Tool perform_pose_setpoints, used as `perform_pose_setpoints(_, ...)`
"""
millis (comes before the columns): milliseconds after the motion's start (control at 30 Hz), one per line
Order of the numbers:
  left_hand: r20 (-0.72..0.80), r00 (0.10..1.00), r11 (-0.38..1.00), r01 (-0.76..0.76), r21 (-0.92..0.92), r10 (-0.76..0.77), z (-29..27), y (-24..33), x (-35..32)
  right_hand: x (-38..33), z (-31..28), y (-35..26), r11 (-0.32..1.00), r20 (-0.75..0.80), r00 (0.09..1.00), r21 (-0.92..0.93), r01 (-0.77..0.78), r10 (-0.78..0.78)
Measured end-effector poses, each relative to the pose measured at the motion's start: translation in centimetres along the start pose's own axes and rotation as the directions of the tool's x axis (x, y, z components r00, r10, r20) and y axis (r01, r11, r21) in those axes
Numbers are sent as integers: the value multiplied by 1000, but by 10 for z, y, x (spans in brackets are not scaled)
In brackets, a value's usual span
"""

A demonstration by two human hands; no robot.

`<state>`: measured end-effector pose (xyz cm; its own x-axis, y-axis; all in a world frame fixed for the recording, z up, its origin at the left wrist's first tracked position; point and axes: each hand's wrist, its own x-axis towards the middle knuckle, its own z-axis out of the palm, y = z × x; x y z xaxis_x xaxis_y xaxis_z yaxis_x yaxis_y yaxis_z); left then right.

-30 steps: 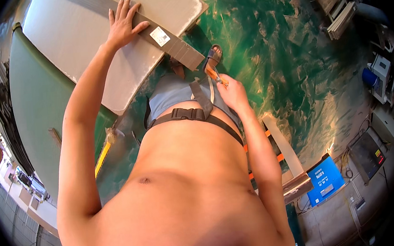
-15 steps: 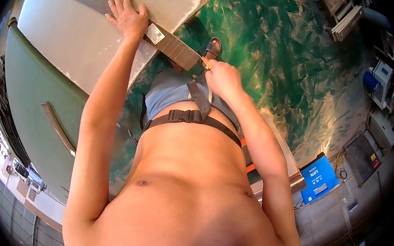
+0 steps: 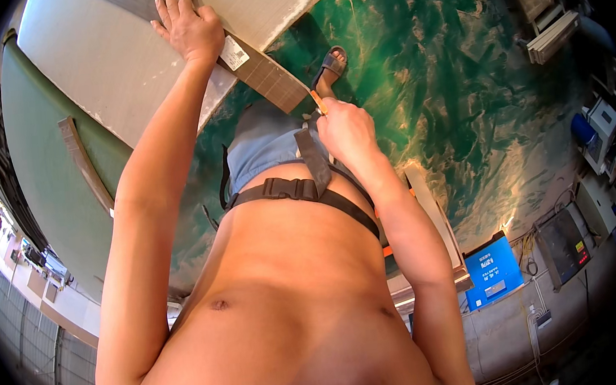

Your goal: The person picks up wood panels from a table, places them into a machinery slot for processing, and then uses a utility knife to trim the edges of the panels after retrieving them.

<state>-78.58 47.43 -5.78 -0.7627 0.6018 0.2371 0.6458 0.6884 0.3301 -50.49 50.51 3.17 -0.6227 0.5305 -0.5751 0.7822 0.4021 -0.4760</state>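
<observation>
A long narrow grey-brown board [image 3: 270,82] lies across a large pale panel [image 3: 95,57], its near end jutting past the panel's edge. My left hand [image 3: 196,33] presses on this board with fingers spread. Just beside that hand, a white label [image 3: 233,53] is stuck to the board. My right hand [image 3: 346,126] is closed round a slim orange-handled tool [image 3: 319,103], whose exact kind is mostly hidden by the fingers. The tool's tip is at the corner of the board's jutting end; whether it touches cannot be made out.
To the left is a green surface [image 3: 44,148] with a loose brown strip [image 3: 82,159] on it. Below the board show a sandaled foot [image 3: 333,64] and the dusty green floor [image 3: 417,111]. A blue box [image 3: 494,272] stands at lower right, stacked strips [image 3: 553,37] at upper right.
The view has shifted slightly. The tool in my right hand stays by the board's end corner and is tilted a little differently. My left hand keeps its place on the board.
</observation>
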Motion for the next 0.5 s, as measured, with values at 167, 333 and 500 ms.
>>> perform_pose_setpoints(167,1,1000,1000,-17,-7,17,-1,3,2,7,19,17,995,165,983,51,-88,79)
perform_pose_setpoints(333,-1,1000,1000,-16,12,16,1,-1,1,7,12,15,972,130,980,163,-169,149)
perform_pose_setpoints(500,-4,1000,1000,-10,-3,10,-2,1,1,5,0,0,993,52,998,108,-46,40)
